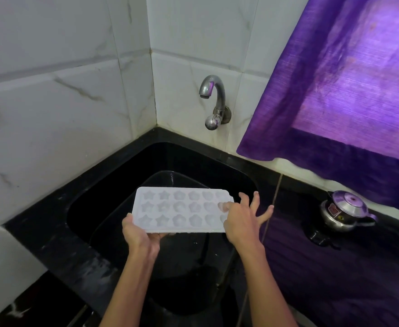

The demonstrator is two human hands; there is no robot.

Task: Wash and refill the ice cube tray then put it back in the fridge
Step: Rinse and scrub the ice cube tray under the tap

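Now our left hand [139,234] grips the tray [180,210] by its near-left corner, level above the sink [113,182]; our right hand [242,220] spreads its fingers [267,212] loose, thumb resting on the tray's right end, tap [214,100] beyond

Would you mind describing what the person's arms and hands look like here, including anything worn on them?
Both forearms are bare right to the bottom edge of the frame, with no sleeves showing. The left hand and the right hand wear no gloves, and no rings, bracelets or watch can be seen on fingers or wrists. The arms look slender. No markings show on them.
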